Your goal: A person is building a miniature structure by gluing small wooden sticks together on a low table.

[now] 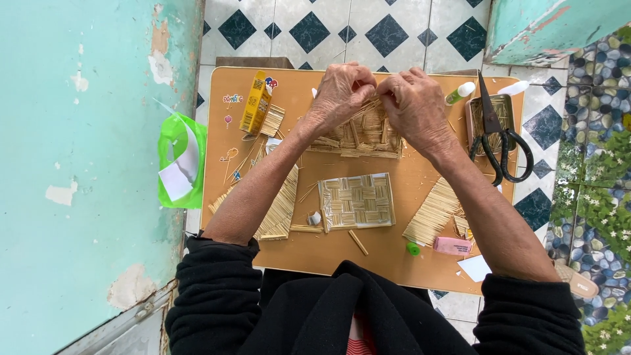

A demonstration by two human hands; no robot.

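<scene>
Left hand (pixel 340 92) and right hand (pixel 413 104) both pinch a stick panel (pixel 360 135) at the desk's (pixel 388 253) far edge — loose sticks may slip out if grip shifts.

Both arms reach forward over the tabletop (pixel 328 253) from black sleeves pushed up near the elbows — forearms bare, converging toward its far edge. The left hand (pixel 342 92) and right hand (pixel 414 102) sit knuckles-up, side by side, nearly touching. Their fingers curl downward and inward — fingertips pinched together between the two hands.
</scene>
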